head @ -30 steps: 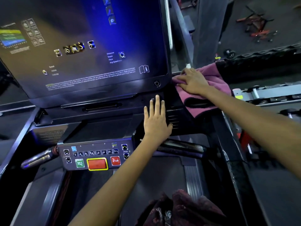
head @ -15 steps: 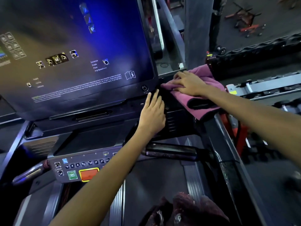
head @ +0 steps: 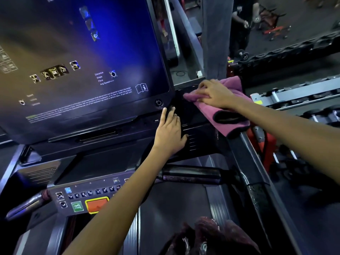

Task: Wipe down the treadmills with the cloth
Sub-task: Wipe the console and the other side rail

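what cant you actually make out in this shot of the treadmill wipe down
Head view only:
- Console surface under the pink cloth: covered by cloth and right hand.
- Button panel right end: behind the left forearm.
- Screen fine print: too small, blurred; left side cut off by the frame edge.
- Surface under left hand: hidden.

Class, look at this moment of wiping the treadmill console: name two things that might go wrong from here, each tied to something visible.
1. The left hand rests flat just below the power button on the lit screen; a slip might press it.
2. The pink cloth under the right hand hangs over the console's edge, so its loose end may drag or slide off.
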